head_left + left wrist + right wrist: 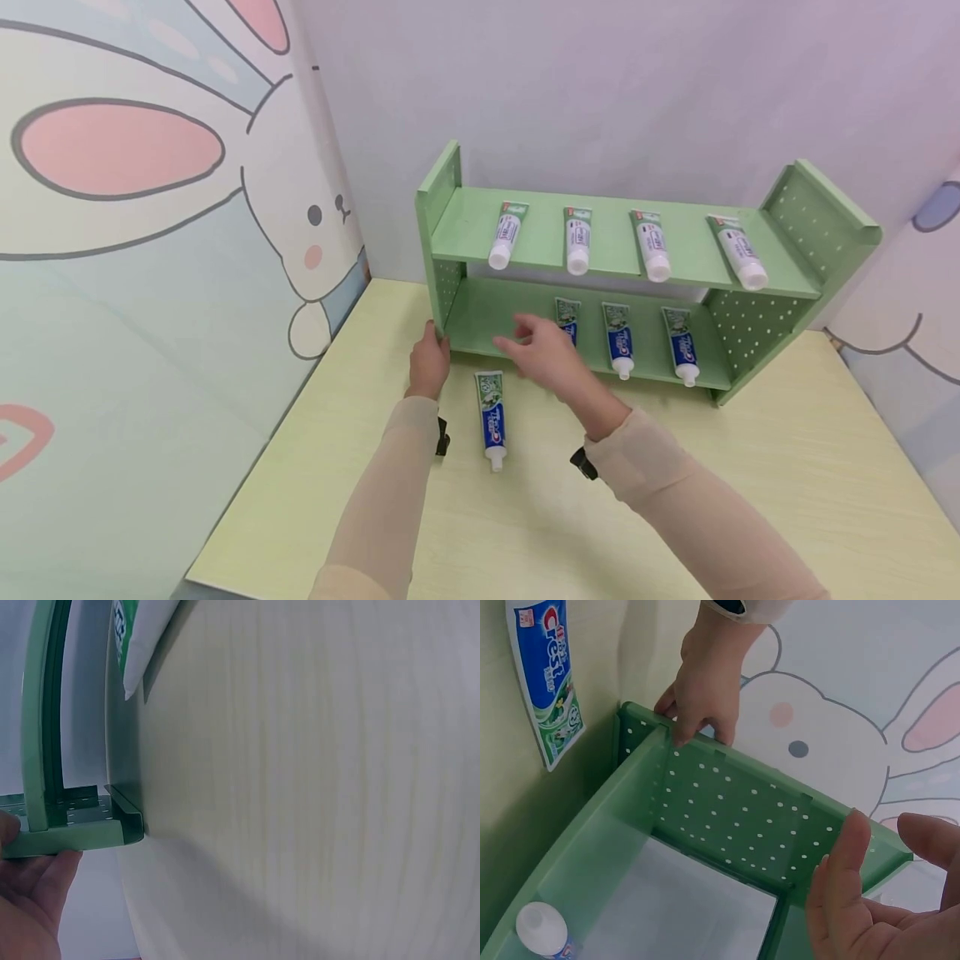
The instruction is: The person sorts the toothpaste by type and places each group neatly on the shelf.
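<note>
My left hand grips the front edge of the left side panel of a green two-tier shelf, thumb on one face and fingers on the other. In the left wrist view that hand is at the green panel's edge. My right hand hovers before the lower tier with nothing in it, its fingers loosely bent and apart, partly hiding a Crest toothpaste tube. A blue and green Crest tube lies on the table between my forearms, cap toward me.
Two more Crest tubes lie on the lower tier, toward the right. Several white and green toothpaste tubes lie spaced along the upper tier, caps forward. The pale wooden table meets a wall with rabbit drawings on the left.
</note>
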Action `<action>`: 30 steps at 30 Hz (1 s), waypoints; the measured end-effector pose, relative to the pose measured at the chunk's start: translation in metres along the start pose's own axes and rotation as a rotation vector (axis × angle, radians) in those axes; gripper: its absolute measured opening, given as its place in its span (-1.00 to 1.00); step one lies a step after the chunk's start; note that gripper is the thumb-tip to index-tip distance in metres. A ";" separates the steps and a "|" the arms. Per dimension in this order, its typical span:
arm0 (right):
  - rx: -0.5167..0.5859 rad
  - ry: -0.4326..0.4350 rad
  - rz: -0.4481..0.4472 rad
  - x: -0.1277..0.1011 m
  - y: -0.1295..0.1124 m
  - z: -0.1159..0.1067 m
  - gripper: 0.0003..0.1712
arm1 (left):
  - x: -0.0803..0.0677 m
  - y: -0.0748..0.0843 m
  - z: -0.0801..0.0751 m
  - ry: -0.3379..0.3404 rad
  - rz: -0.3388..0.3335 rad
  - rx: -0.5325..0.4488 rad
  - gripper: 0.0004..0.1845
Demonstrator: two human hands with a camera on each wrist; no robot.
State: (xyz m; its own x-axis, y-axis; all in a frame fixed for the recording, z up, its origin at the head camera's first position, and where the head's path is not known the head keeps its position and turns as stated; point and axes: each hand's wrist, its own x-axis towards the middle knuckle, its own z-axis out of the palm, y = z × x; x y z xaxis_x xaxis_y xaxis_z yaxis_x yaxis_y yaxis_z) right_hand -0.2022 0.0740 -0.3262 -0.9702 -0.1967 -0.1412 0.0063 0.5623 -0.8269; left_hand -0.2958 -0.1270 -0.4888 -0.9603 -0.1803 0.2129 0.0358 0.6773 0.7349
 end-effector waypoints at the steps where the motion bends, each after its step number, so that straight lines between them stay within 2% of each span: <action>1: 0.003 -0.005 0.001 0.000 0.002 0.001 -0.22 | 0.000 0.000 0.000 0.000 0.001 0.003 -0.68; 10: 0.045 -0.023 0.002 -0.001 0.018 0.017 -0.23 | 0.000 0.002 -0.002 -0.019 -0.030 -0.003 -0.64; 21: 0.056 -0.032 -0.037 0.001 0.040 0.034 -0.27 | 0.001 0.005 -0.005 -0.007 -0.027 0.005 -0.66; 30: 0.023 -0.040 0.023 0.003 0.059 0.049 -0.27 | 0.000 0.002 -0.002 -0.022 -0.040 -0.007 -0.64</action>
State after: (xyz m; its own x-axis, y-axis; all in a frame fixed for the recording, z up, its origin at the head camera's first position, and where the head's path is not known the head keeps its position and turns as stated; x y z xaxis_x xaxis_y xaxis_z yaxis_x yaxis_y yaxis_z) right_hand -0.1933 0.0673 -0.4025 -0.9593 -0.2162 -0.1819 0.0347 0.5485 -0.8354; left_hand -0.2951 -0.1268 -0.4857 -0.9669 -0.1913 0.1691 -0.0010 0.6649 0.7469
